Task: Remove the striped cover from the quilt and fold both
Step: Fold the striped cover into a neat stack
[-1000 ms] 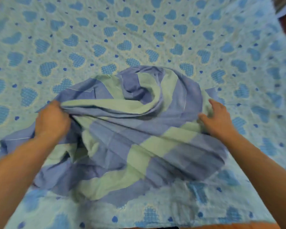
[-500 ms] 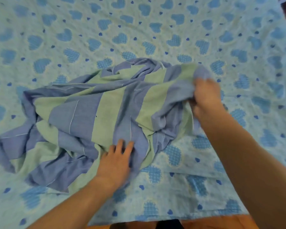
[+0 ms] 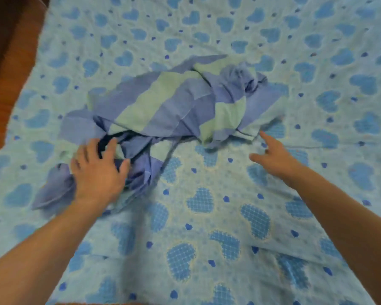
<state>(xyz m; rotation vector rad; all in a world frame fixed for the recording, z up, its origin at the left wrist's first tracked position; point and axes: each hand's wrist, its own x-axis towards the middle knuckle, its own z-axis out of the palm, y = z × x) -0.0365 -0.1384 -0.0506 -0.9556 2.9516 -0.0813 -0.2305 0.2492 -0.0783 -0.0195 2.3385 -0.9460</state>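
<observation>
While the left hand [image 3: 97,170] lies on the near left end of the striped cover [image 3: 174,106], fingers spread and lightly curled into a dark fold as if feeling for an edge, the right hand [image 3: 273,157] has let go: half a second ago it had a bunched corner lifted at the far right, and now it hangs empty just off the cover's near right corner, index finger stretched toward it and the rest loosely bent. The two hands are well apart, one at each near end of the heap. Dropped from that grip, the cover has sunk into a long rumpled mound running slantwise across the middle of the heart-print quilt [image 3: 207,216], which lies spread out beneath it, with a strip of brown floor [image 3: 11,89] showing beyond its left edge. To my eye the cover is already off the quilt, so the removal is done, and the person looks to be hunting for corners to lay it flat. Neither piece is folded yet, and the tangle at the far right may need shaking out first.
</observation>
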